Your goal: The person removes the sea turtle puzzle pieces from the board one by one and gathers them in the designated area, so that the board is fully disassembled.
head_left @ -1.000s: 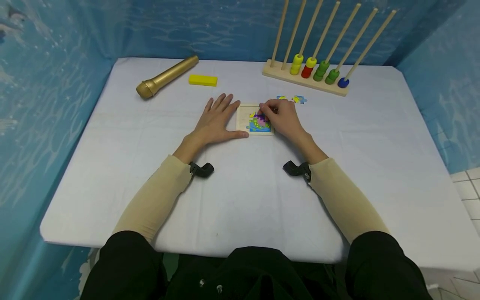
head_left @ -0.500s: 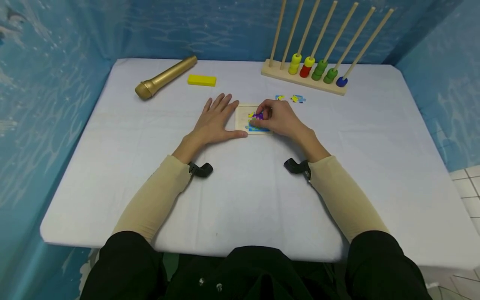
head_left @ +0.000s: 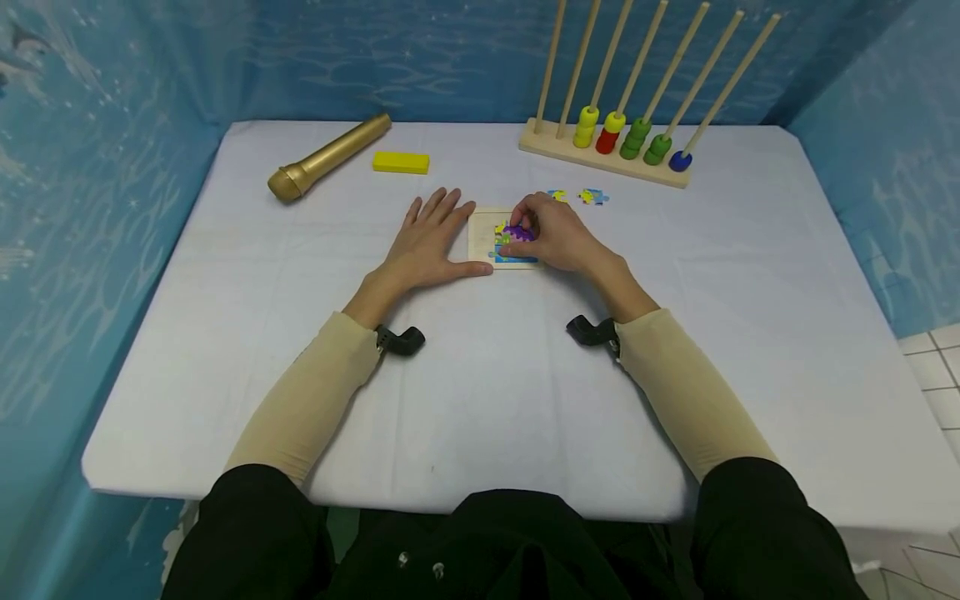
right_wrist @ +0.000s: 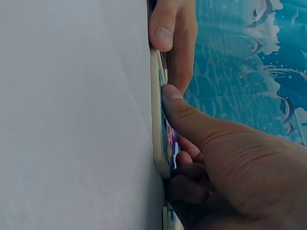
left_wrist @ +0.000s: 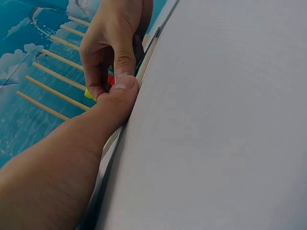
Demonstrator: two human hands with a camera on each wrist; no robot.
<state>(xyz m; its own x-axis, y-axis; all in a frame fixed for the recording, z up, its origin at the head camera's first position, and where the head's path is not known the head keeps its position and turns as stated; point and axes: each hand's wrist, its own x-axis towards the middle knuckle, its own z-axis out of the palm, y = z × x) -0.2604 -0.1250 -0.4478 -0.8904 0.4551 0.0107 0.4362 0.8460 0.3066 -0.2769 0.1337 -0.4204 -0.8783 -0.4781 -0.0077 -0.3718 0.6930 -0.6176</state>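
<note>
A small wooden puzzle tray (head_left: 481, 237) lies at mid-table, its right part filled with colourful jigsaw pieces (head_left: 517, 234). My left hand (head_left: 431, 236) rests flat with spread fingers at the tray's left side, thumb along the near edge. Over the pieces, my right hand (head_left: 562, 237) holds thumb and curled fingers against them, a purple piece showing between. The right wrist view shows the right thumb (right_wrist: 189, 115) touching the pieces just inside the tray edge (right_wrist: 156, 115); its other fingers are partly hidden. Two loose puzzle bits (head_left: 593, 197) lie just beyond the right hand.
A gold microphone (head_left: 330, 157) and a yellow block (head_left: 401, 162) lie at the back left. At the back right stands a wooden bead rack (head_left: 555, 145) with tall pegs. Blue sea-patterned cloth (head_left: 450, 67) hangs behind the white table (head_left: 480, 400).
My right hand has shifted from the tray's upper right corner down and left, so its thumb now lies lower on the pieces. My left hand has stayed put.
</note>
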